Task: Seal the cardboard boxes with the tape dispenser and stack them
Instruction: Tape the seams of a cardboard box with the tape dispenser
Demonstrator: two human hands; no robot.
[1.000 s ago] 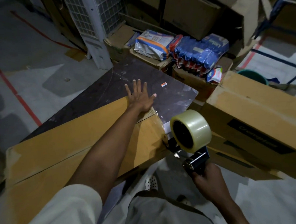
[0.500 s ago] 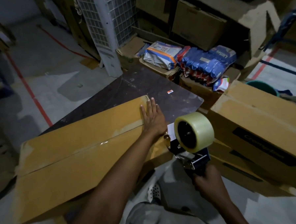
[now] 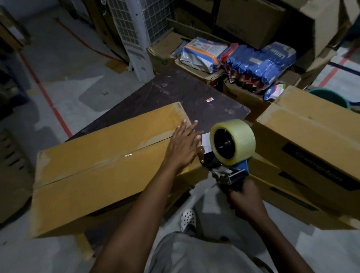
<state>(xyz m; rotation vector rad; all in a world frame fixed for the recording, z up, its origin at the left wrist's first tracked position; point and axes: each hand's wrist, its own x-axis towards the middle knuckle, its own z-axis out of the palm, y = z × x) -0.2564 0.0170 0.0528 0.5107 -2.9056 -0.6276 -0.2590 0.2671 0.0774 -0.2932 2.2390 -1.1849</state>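
1. So far, one long cardboard box (image 3: 106,173) lies across a dark board (image 3: 183,98), flaps closed, centre seam running lengthways. A shiny streak along the seam (image 3: 130,154) looks like clear tape already laid. That is a guess in poor light.
2. Left hand (image 3: 184,148) is flat on the box top at its right end, fingers straight, pressing down over the seam. It grips nothing.
3. Right hand (image 3: 246,203) is fisted tight round the handle of the tape dispenser (image 3: 231,152). The dispenser's nose sits at the box's right end edge, just beside the left hand. Its roll looks nearly full.
4. My reading: a pass along this seam is at its end point, being started or cut off. I cannot tell which.
5. To the right, a second box (image 3: 313,142) leans tilted on a lower box (image 3: 282,195). I cannot tell whether either is sealed.
6. Left to do, as I judge it: finish this seam over the end edge, check the other boxes, then stack. No square stack stands yet.
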